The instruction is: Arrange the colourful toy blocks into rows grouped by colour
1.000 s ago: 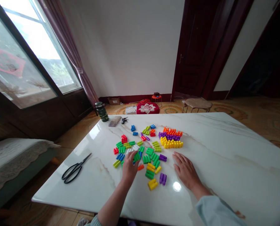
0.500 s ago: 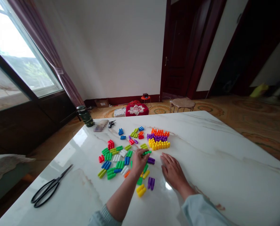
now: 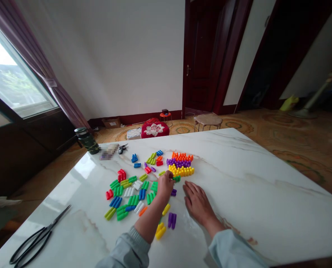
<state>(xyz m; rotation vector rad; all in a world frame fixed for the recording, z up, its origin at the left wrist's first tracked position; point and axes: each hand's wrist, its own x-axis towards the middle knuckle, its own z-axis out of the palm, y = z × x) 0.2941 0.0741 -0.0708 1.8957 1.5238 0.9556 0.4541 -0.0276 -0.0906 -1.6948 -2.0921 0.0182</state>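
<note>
While left [image 3: 165, 185] holds block [image 3: 177, 179] — right [image 3: 198, 203] rests

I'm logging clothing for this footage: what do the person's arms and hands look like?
The left sleeve and right sleeve are pale grey-blue; the left ends in a ribbed cuff. The left hand and right hand are bare, without gloves.

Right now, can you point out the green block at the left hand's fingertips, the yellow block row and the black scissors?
Green block [image 3: 177, 179]: head view, on its uncovered part.
Yellow block row [image 3: 181, 171]: head view, near its middle.
Black scissors [image 3: 50, 226]: head view, near the pivot.
</note>
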